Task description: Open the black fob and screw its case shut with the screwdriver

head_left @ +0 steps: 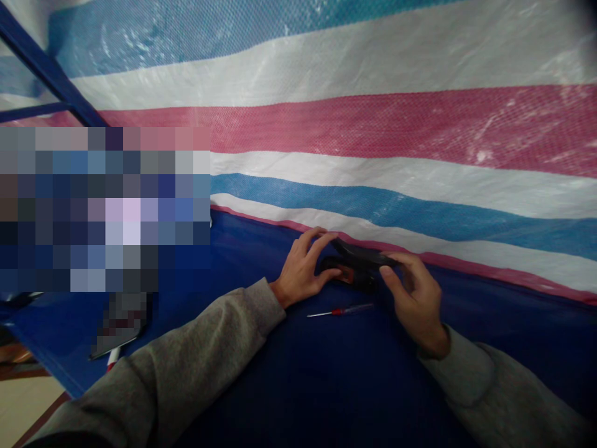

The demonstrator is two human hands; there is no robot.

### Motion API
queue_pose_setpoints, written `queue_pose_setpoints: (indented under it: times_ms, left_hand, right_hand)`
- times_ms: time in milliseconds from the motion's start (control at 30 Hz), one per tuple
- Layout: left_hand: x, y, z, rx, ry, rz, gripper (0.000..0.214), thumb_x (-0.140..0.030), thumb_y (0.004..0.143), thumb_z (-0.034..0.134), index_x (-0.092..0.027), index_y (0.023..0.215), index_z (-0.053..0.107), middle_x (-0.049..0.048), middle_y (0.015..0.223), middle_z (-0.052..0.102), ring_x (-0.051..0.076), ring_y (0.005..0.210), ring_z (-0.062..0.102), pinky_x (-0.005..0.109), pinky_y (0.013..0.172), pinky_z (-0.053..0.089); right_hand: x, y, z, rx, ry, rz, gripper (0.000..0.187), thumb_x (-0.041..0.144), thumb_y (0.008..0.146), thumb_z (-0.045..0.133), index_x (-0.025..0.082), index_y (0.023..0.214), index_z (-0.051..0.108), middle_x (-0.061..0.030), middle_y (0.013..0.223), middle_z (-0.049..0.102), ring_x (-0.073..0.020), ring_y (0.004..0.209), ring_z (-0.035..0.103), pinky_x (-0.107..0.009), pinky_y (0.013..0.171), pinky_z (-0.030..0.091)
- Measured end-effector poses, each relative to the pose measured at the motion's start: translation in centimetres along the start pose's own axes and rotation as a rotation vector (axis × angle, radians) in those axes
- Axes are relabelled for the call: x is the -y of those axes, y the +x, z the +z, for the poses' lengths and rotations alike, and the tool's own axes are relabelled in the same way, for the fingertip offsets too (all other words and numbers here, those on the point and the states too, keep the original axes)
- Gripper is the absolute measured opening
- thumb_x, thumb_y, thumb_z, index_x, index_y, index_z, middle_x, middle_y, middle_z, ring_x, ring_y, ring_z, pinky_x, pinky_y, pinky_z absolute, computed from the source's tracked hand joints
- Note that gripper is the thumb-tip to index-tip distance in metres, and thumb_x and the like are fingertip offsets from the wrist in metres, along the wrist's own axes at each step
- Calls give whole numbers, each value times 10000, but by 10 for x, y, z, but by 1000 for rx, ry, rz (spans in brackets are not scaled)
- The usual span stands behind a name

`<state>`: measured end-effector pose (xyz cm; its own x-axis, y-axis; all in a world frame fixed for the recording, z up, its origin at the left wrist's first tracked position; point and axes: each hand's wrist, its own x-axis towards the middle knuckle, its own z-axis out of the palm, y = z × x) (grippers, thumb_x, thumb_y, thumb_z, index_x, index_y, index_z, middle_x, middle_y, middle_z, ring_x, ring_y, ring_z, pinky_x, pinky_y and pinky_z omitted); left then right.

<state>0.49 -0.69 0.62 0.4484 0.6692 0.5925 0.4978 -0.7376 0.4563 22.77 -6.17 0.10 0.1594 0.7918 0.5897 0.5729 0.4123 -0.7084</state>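
Two dark, elongated parts lie between my hands, one above the other. The upper one is a curved black cover (364, 254), tilted over a black casing (359, 277) with an orange-brown patch inside. Thumb and forefinger of my right hand (417, 298) pinch the cover's right end. My left hand (303, 267) curls around the left end, its thumb against the casing and its fingertips by the cover; part of that contact is hidden. A small screwdriver (336, 312) with a red and clear handle rests on the blue surface just nearer to me.
A blue sheet (298, 386) covers the work surface. Behind it rises a striped plastic tarp (373, 130), close to my hands. At the left, a pixelated area hides things; below it show a dark flat object (124, 326) and a red-and-white item (112, 358).
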Motion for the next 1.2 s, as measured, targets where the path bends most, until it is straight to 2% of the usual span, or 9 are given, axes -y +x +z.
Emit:
queue_pose_setpoints:
  times_ms: [67, 167, 333, 400, 467, 533, 633, 1067, 1200]
  left_hand:
    - [0, -1, 1, 18, 14, 58, 727, -522, 851, 637, -239, 1439, 318, 136, 1419, 410, 284, 1320, 410, 456, 1080, 386]
    - [1, -2, 2, 58, 46, 114, 638, -481, 899, 586, -266, 1440, 326, 120, 1406, 440, 271, 1300, 438, 455, 1068, 389]
    - [2, -2, 1, 89, 43, 115, 568, -432, 933, 544, -234, 1432, 359, 117, 1354, 502, 259, 1263, 471, 433, 1049, 393]
    - [1, -1, 0, 120, 41, 110, 605, -467, 910, 567, -221, 1427, 370, 118, 1349, 507, 265, 1263, 467, 435, 1057, 382]
    - [1, 0, -1, 155, 39, 106, 634, -493, 888, 584, -210, 1419, 381, 123, 1346, 506, 276, 1268, 457, 449, 1071, 364]
    - [1, 1, -1, 186, 27, 106, 652, -510, 874, 590, -200, 1411, 389, 131, 1344, 503, 288, 1280, 442, 466, 1083, 345]
    - [2, 2, -1, 226, -5, 97, 659, -526, 863, 592, -206, 1404, 395, 134, 1345, 498, 299, 1288, 429, 484, 1089, 333]
    - [4, 3, -1, 318, -74, 148, 655, -530, 867, 571, -201, 1407, 403, 145, 1326, 516, 314, 1298, 428, 507, 1097, 320]
    - [5, 4, -1, 343, -92, 126, 752, -580, 847, 588, -205, 1453, 348, 153, 1388, 470, 310, 1315, 414, 500, 1107, 313]
  right_hand:
    - [6, -2, 1, -9, 50, 49, 186, 338, 861, 625, 223, 1006, 631, -51, 914, 696, -208, 807, 672, -346, 708, 559]
    - [14, -3, 3, -27, 110, 108, 186, 386, 842, 639, 223, 931, 634, -32, 810, 695, -191, 692, 669, -308, 595, 559]
    - [14, -1, 3, 13, 96, 151, 174, 381, 853, 630, 227, 933, 648, -21, 813, 707, -191, 705, 678, -313, 629, 567]
    - [12, 1, 1, 53, 22, 96, 193, 354, 879, 599, 227, 1015, 652, -43, 934, 715, -215, 840, 683, -367, 771, 566]
    - [9, 3, -2, 127, -62, -35, 288, 330, 882, 596, 223, 1149, 624, -78, 1113, 682, -250, 1027, 644, -436, 931, 511]
    - [8, 3, -4, 222, -121, -186, 427, 321, 861, 629, 224, 1272, 565, -107, 1251, 618, -276, 1157, 580, -478, 1015, 455]
    - [7, 3, -4, 304, -163, -298, 538, 330, 837, 665, 249, 1347, 514, -114, 1308, 576, -287, 1202, 551, -488, 1024, 456]
    - [3, 2, 0, 332, -228, -350, 518, 380, 845, 652, 237, 1334, 558, -110, 1245, 653, -282, 1131, 613, -472, 962, 511]
    - [0, 1, 0, 337, -235, -347, 501, 362, 849, 647, 236, 1325, 559, -111, 1262, 636, -282, 1147, 598, -479, 969, 498]
